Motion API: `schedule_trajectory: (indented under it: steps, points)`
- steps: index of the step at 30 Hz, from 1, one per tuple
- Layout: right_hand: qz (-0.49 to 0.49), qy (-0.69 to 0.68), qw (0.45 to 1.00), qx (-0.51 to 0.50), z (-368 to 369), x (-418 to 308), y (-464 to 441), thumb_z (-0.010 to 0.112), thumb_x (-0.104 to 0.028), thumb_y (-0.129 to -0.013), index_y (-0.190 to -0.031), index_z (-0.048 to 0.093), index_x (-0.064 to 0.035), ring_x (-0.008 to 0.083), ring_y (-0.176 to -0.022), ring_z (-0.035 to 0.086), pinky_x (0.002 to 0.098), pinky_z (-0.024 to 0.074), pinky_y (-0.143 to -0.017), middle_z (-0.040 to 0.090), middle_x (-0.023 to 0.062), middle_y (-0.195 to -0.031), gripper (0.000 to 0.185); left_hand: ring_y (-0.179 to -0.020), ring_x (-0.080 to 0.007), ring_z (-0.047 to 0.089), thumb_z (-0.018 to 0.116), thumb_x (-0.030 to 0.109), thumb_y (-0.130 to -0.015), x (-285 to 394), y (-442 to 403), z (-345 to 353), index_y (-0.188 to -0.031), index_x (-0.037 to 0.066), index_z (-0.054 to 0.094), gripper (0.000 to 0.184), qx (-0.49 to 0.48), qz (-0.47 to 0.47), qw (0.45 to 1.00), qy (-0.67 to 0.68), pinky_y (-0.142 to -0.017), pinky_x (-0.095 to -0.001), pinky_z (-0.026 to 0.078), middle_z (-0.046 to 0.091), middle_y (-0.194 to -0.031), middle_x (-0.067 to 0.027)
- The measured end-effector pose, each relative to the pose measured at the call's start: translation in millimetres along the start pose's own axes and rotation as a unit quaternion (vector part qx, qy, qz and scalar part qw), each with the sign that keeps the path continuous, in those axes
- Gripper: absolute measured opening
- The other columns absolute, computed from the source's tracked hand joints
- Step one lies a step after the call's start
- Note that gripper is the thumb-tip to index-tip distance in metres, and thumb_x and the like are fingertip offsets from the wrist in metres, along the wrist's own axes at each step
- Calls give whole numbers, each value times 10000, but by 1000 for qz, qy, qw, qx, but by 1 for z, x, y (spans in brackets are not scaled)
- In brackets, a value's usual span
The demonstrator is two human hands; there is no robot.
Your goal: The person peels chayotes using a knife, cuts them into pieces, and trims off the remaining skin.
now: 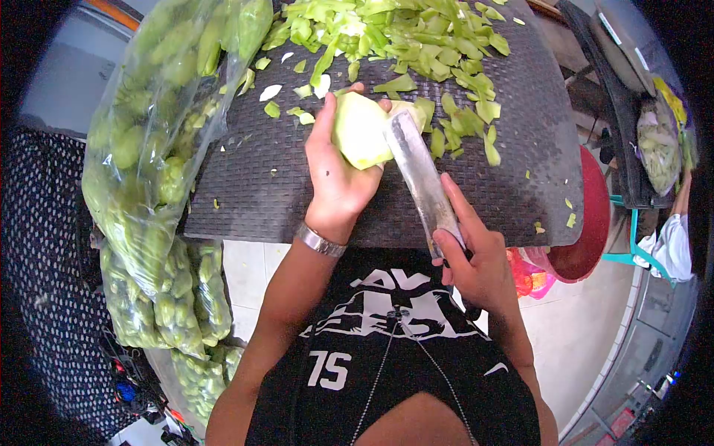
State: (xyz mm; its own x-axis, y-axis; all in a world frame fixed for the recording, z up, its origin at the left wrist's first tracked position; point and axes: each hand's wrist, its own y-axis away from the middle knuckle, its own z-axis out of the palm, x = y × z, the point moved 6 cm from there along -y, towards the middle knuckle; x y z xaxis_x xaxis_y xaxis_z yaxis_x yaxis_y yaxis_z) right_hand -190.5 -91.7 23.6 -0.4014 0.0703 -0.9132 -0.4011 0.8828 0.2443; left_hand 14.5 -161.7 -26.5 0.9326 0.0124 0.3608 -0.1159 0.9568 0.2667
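Observation:
My left hand (341, 175), with a metal watch on the wrist, is wrapped round a pale green peeled chayote (361, 132) above the table. In my right hand (477, 260) is a knife (420, 175) with a broad metal blade, its fingers closed near the lower end. The blade's upper end lies beside the chayote's right side; I cannot tell if they touch. Its handle is mostly hidden by my fingers. Beyond my hands, a heap of green peelings (387, 33) spreads over the dark woven tabletop (260, 189).
A big clear plastic bag of green chayotes (126, 149) rests against the table's left side. Several smaller filled bags (175, 305) are stacked below it. At the right stand a red tub (584, 223) and a teal stool (634, 238). Another person's white clothing (669, 245) shows at far right.

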Motion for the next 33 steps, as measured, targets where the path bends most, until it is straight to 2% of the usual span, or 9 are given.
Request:
schedule_trajectory:
  steps: [7,12,15,18,24,26,27,29,33]
  points:
    - [-52,-14,996,72,13,11,-14,593,-61,-996,-1600,360,-160,79,-576,604,251,498,-517,709,79,-872,655,-1103,-288,677,561,264,-1043,-4,-6,-3,-1239,83,573,267,47,44,997,-32,-993,-433,536,695,-1188,-176]
    - [-36,-60,996,53,13,16,-25,642,-98,-978,-1241,575,9,113,-576,629,263,519,-506,665,78,-790,292,-1112,-312,662,584,120,-974,-4,-3,-1,-1230,-7,562,286,24,8,999,20,-1037,-482,516,683,-1175,-162]
    - [6,-341,940,-20,13,5,-37,664,-98,-954,-1077,527,1,166,-572,656,266,523,-471,658,101,-805,209,-1142,-327,643,600,73,-941,-2,-5,-5,-1255,-49,549,341,-11,-11,997,81,-1064,-512,501,664,-1196,-159]
    - [-21,-398,912,-94,-9,-13,-50,642,-152,-895,-1242,464,39,196,-507,615,267,484,-396,652,195,-966,434,-1178,-337,623,614,40,-922,0,-4,-3,-1279,-69,539,381,-8,-3,995,95,-1082,-525,494,649,-1224,-160]
    - [-124,-460,878,-29,-26,-58,-65,647,-210,-845,-1354,432,49,166,-433,529,270,433,-353,638,170,-883,609,-1207,-349,609,592,36,-943,1,-4,-10,-1279,-78,552,357,38,11,995,86,-1120,-525,462,647,-1236,-160]
    - [-96,-383,918,-41,-13,-41,-73,639,-186,-876,-1366,447,1,145,-428,505,262,388,-342,612,120,-799,558,-1204,-342,612,582,85,-971,0,-7,-14,-1269,-66,568,334,46,11,996,78,-1111,-514,464,656,-1225,-159]
    - [-5,-223,975,-10,-10,-34,-74,652,-238,-942,-1363,454,-22,238,-527,627,328,511,-452,659,169,-856,513,-1206,-335,613,591,122,-984,0,-9,-19,-1256,-54,576,324,42,12,997,68,-1090,-506,478,659,-1219,-161]
    - [-187,153,965,105,2,-37,-74,696,-396,-962,-1424,430,-40,375,-749,723,441,597,-665,693,233,-978,642,-1196,-325,620,587,210,-1013,-1,-7,-23,-1240,-27,594,328,37,-5,998,58,-1056,-496,495,669,-1206,-162]
    - [-285,243,924,81,23,-34,-68,687,-589,-901,-1535,333,-22,432,-982,720,486,585,-795,650,281,-1250,922,-1136,-318,659,550,427,-1043,-9,3,-21,-1251,44,627,443,12,-83,993,79,-1023,-502,498,696,-1209,-139]
